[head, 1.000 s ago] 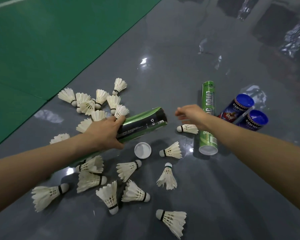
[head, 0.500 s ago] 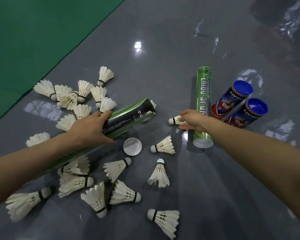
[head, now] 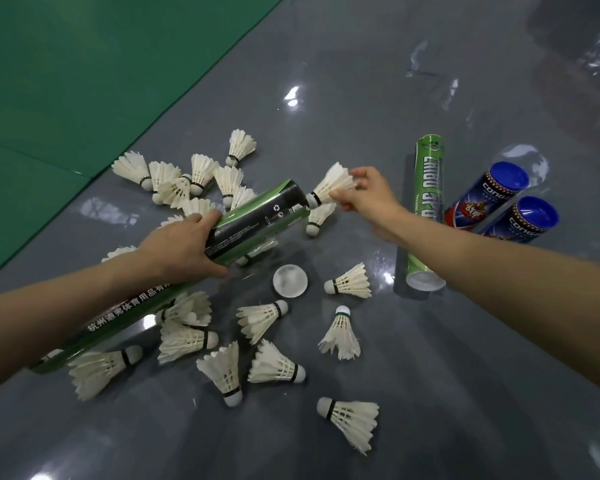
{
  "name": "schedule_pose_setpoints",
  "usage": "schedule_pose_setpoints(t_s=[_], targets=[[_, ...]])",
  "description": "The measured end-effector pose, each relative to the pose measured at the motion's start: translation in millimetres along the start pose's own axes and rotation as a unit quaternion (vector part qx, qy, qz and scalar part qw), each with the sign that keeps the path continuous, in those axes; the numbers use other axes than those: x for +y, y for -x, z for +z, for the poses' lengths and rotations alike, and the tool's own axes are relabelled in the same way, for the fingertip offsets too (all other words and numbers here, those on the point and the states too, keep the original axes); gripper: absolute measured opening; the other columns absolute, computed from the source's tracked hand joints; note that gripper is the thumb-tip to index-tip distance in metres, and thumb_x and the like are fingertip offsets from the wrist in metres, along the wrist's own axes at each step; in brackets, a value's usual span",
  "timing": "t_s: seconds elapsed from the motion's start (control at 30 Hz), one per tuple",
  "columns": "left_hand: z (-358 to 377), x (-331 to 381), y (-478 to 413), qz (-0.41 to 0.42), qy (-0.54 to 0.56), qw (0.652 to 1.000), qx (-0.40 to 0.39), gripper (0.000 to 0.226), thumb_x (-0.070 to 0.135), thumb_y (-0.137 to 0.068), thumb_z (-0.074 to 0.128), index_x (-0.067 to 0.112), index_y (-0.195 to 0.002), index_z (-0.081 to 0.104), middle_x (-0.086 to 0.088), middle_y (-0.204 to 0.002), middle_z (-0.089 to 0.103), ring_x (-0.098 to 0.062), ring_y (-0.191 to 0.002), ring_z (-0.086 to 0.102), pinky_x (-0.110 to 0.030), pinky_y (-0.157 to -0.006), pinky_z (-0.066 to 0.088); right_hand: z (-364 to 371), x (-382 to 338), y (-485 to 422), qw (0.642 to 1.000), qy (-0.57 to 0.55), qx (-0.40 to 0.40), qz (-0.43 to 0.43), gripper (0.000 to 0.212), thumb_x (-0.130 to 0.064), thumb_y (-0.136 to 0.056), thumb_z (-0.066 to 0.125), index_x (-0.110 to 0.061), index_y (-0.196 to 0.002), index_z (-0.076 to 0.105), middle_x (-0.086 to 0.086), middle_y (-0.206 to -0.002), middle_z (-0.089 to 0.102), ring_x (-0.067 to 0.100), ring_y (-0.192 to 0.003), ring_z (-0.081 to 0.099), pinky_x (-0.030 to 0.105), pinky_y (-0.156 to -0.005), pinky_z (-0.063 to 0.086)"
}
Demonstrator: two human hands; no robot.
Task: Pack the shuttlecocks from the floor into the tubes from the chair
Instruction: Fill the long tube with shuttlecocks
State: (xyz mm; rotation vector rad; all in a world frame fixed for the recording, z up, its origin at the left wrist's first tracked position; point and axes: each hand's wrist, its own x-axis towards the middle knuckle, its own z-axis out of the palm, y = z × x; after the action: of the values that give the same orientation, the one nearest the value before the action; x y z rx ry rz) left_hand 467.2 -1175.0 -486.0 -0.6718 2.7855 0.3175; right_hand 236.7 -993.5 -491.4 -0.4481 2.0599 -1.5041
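Grey glossy floor [head: 430,393] w/ green mat [head: 84,64] at left. L hand [head: 184,251] grips a long green tube [head: 257,220], tilted; spare green tube [head: 428,202] & two blue tubes [head: 489,195] lie at right. R hand [head: 371,195] pinches a shuttlecock [head: 333,183] by its feathers (cork at the tube's mouth). Loose shuttlecocks [head: 340,336] lie scattered round a white cap [head: 290,281].

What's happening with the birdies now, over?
Left hand grips green tube. Right hand pinches shuttlecock, cork at tube mouth. Nothing in the way.
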Motion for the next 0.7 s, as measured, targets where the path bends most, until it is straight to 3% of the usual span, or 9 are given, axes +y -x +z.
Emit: schedule_pose_setpoints(t_s=[0.07,0.13,0.3,0.43,0.5,0.57,0.7], targets=[[-7,-7,11,-0.004,0.000,1.000,0.008,0.089,0.059,-0.066,0.074,0.025,-0.135,0.028,-0.004,-0.118,0.055,-0.022,-0.091,0.054,-0.033,-0.074,0.049,17,-20,8,0.998,-0.029,-0.046,-0.023,0.019,0.001,-0.084,0.066,-0.011,-0.091,0.053,0.002,-0.076,0.057,0.008,-0.059,0.052,0.015,-0.057,0.048],[-13,-15,26,-0.002,0.000,1.000,0.020,0.087,0.056,-0.067,0.074,0.024,-0.133,0.028,-0.004,-0.119,0.055,-0.022,-0.088,0.054,-0.035,-0.076,0.052,32,-35,16,0.994,-0.048,-0.095,-0.034,0.016,-0.002,-0.086,0.064,-0.015,-0.082,0.055,-0.001,-0.072,0.056,0.006,-0.057,0.049,0.016,-0.054,0.045],[-25,-26,60,0.010,0.021,0.999,0.045,0.086,0.051,-0.070,0.075,0.018,-0.133,0.029,-0.006,-0.118,0.055,-0.023,-0.085,0.056,-0.038,-0.079,0.054,61,-54,43,0.985,0.041,-0.157,-0.062,0.012,-0.021,-0.095,0.057,-0.025,-0.086,0.063,-0.017,-0.066,0.058,-0.002,-0.054,0.044,0.014,-0.053,0.031],[-26,-34,74,0.004,0.025,0.999,0.041,0.091,0.056,-0.069,0.074,0.019,-0.137,0.026,-0.006,-0.120,0.055,-0.022,-0.090,0.057,-0.041,-0.081,0.054,64,-69,62,0.980,0.097,-0.161,-0.064,0.024,-0.038,-0.098,0.045,-0.026,-0.095,0.066,-0.018,-0.088,0.062,-0.009,-0.080,0.052,0.005,-0.071,0.039],[-27,-34,81,0.009,0.013,0.999,0.042,0.094,0.059,-0.069,0.073,0.021,-0.139,0.023,-0.005,-0.124,0.053,-0.022,-0.093,0.056,-0.040,-0.083,0.053,65,-71,70,0.976,0.106,-0.180,-0.054,0.032,-0.042,-0.099,0.041,-0.023,-0.094,0.066,-0.014,-0.093,0.065,-0.005,-0.088,0.057,0.015,-0.080,0.044],[-28,-31,87,0.026,0.003,0.999,0.047,0.092,0.059,-0.069,0.072,0.021,-0.138,0.024,-0.004,-0.125,0.052,-0.022,-0.093,0.055,-0.038,-0.082,0.052,65,-70,80,0.971,0.067,-0.228,-0.021,0.038,-0.046,-0.099,0.036,-0.023,-0.095,0.065,-0.009,-0.093,0.067,0.006,-0.089,0.060,0.024,-0.079,0.046],[-26,-25,98,0.049,-0.017,0.997,0.056,0.092,0.061,-0.070,0.070,0.020,-0.138,0.024,-0.004,-0.122,0.053,-0.023,-0.090,0.058,-0.037,-0.078,0.053,53,-73,94,0.939,0.038,-0.342,0.026,0.067,-0.060,-0.096,0.017,-0.016,-0.113,0.066,0.001,-0.103,0.070,0.008,-0.095,0.064,0.027,-0.087,0.046]])
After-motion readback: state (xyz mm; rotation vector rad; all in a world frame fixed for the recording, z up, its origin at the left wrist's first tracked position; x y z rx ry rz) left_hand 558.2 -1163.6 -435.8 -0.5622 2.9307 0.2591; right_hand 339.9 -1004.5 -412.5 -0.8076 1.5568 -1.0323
